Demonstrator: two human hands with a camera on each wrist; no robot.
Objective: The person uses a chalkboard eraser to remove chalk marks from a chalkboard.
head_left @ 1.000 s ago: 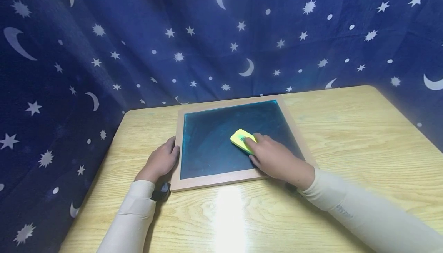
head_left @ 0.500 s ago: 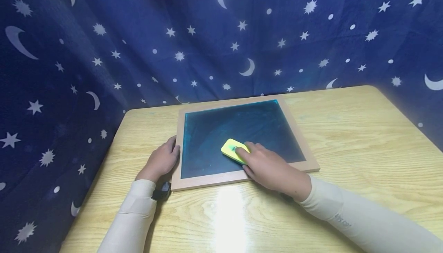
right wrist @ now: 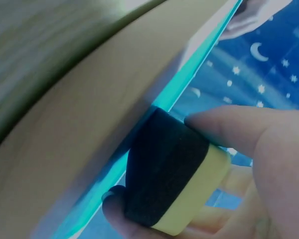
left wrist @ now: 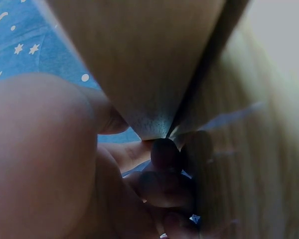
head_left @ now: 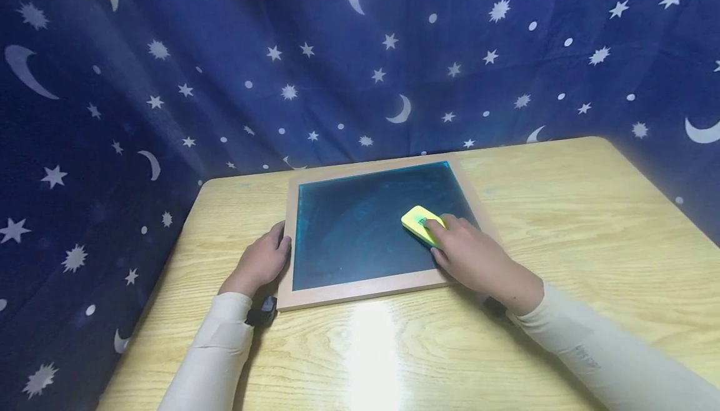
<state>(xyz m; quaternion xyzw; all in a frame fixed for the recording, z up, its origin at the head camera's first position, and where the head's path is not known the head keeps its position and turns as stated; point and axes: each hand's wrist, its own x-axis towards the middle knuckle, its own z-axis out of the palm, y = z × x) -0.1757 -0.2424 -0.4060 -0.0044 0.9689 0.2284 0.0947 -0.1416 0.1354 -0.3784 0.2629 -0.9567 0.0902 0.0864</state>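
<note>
A dark chalkboard (head_left: 349, 242) in a pale wooden frame (head_left: 360, 289) lies on the table in the head view. My right hand (head_left: 480, 258) grips a chalkboard eraser (head_left: 415, 218) with a yellow top, its dark felt down on the board's right half. In the right wrist view, thumb and fingers clasp both sides of the eraser (right wrist: 172, 169). My left hand (head_left: 261, 261) holds the frame's left edge. The left wrist view shows the thumb (left wrist: 109, 117) against the frame (left wrist: 139, 64), with curled fingers (left wrist: 164, 169) at its edge.
The light wood table (head_left: 590, 223) extends around the board. A blue curtain (head_left: 337, 74) with moons and stars hangs behind it and along the left. Faint smears mark the board, and a bright reflection (head_left: 374, 355) lies on the tabletop in front.
My right hand first slid the eraser left and nearer, then carried it right and farther back across the board. The left hand and the frame stayed in place.
</note>
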